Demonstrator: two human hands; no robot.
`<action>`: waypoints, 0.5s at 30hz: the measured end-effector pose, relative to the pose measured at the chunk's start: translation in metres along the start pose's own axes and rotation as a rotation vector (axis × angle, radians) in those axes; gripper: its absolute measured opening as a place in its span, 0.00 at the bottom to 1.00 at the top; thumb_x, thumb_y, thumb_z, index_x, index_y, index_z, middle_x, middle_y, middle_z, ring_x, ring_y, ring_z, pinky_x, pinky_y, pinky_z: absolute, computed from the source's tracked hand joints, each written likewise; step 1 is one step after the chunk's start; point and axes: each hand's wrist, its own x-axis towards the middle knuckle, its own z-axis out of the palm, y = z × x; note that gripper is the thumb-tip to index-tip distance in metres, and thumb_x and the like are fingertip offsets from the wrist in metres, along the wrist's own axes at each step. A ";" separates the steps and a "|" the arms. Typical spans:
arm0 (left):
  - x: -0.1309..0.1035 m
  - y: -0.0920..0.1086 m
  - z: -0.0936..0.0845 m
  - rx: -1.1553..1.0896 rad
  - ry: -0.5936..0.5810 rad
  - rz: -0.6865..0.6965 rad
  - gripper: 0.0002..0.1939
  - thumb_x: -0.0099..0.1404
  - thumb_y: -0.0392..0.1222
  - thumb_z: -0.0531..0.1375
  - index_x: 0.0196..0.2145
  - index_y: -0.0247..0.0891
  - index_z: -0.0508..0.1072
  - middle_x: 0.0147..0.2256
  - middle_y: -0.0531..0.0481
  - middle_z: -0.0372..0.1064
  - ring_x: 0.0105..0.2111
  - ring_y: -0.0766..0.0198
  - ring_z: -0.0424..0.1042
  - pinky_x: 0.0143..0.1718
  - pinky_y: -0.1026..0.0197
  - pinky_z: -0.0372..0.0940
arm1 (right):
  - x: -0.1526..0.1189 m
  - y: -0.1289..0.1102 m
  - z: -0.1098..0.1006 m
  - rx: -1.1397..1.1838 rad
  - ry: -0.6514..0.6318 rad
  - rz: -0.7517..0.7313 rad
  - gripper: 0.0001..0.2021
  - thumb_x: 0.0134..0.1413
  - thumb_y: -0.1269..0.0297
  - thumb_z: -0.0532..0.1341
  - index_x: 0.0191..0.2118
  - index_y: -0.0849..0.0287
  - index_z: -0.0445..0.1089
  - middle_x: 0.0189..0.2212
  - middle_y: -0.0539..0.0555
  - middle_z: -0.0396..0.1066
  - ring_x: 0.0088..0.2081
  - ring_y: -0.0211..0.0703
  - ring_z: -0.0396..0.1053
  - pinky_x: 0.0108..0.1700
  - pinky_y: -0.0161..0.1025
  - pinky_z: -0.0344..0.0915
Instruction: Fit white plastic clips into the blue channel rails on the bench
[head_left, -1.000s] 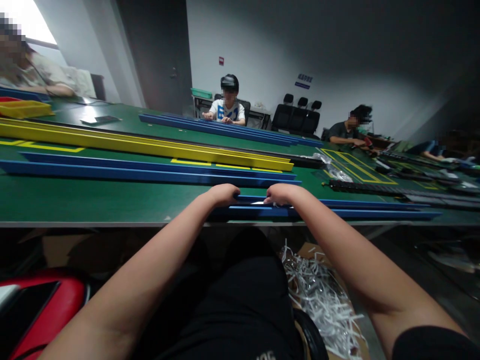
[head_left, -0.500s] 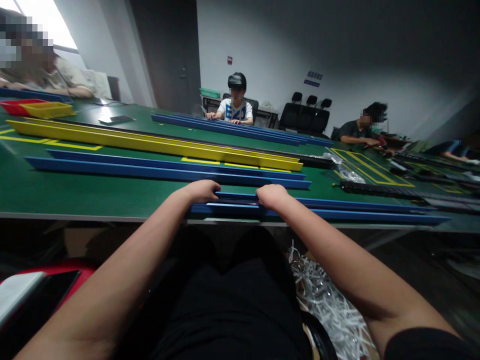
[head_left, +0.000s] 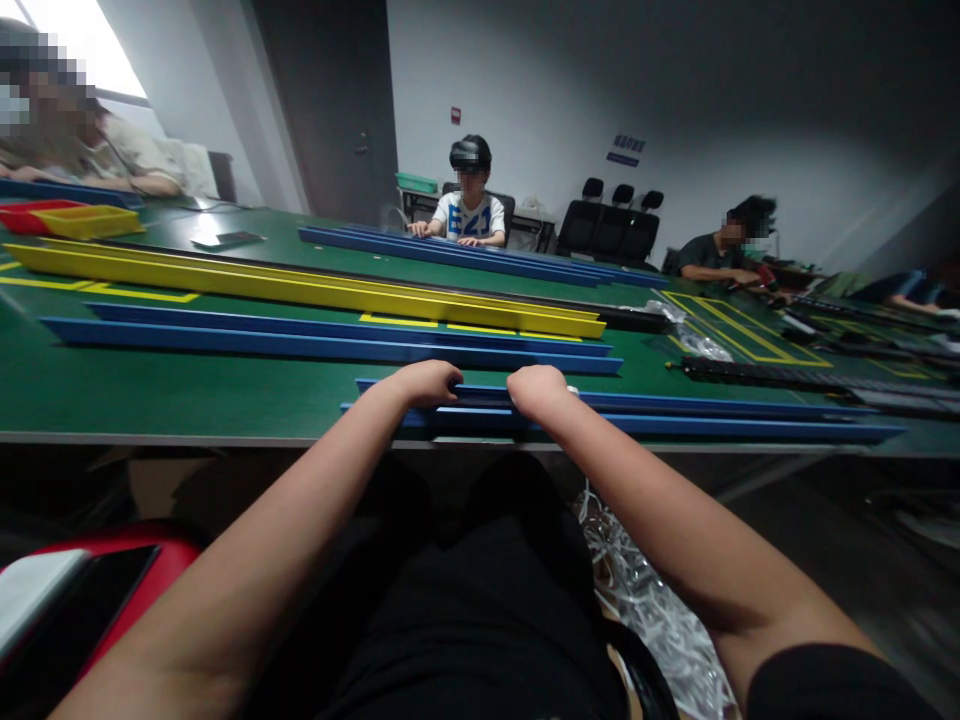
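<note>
A blue channel-shaped rail (head_left: pixel 705 427) lies along the near edge of the green table, its long walls running left to right. Over its left part is my left hand (head_left: pixel 429 383), fingers curled down with the thumb side facing inward. My right hand (head_left: pixel 537 390) is a short way to its right, closed, knuckles up, above the same rail. A small white bit (head_left: pixel 573 391) shows beside my right wrist. What the fingertips pinch is hidden behind the hands. Just beyond lies another blue rail (head_left: pixel 330 350).
Yellow rails (head_left: pixel 300 290) lie farther back, with more blue rails (head_left: pixel 457 255) beyond. Red and yellow bins (head_left: pixel 90 220) stand at left. Dark rails (head_left: pixel 787 381) lie at right. Several people sit around the table. Shredded packing (head_left: pixel 660 620) is below on my right.
My left hand has moved a little right along the rail, closer to my right hand, uncovering the rail's left end. My right hand has hardly moved.
</note>
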 end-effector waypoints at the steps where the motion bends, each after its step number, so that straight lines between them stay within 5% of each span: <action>1: 0.003 0.005 0.001 0.007 0.003 0.010 0.14 0.55 0.48 0.60 0.39 0.43 0.76 0.36 0.50 0.77 0.33 0.61 0.72 0.31 0.63 0.60 | 0.001 -0.001 0.000 -0.001 -0.006 0.005 0.16 0.54 0.73 0.59 0.47 0.64 0.77 0.47 0.70 0.74 0.48 0.58 0.73 0.47 0.47 0.69; 9: 0.033 0.046 0.007 0.050 -0.003 0.090 0.14 0.55 0.46 0.60 0.39 0.43 0.77 0.37 0.47 0.77 0.35 0.59 0.73 0.33 0.62 0.61 | 0.008 0.000 0.004 -0.001 -0.016 0.025 0.17 0.55 0.70 0.59 0.49 0.64 0.76 0.49 0.69 0.73 0.50 0.56 0.72 0.49 0.46 0.68; 15: 0.033 0.051 0.008 0.039 0.009 0.044 0.14 0.57 0.49 0.59 0.38 0.43 0.77 0.35 0.47 0.77 0.34 0.58 0.72 0.32 0.61 0.60 | 0.002 0.037 -0.001 0.017 -0.106 -0.071 0.23 0.56 0.48 0.59 0.47 0.61 0.76 0.46 0.65 0.75 0.47 0.57 0.73 0.46 0.46 0.68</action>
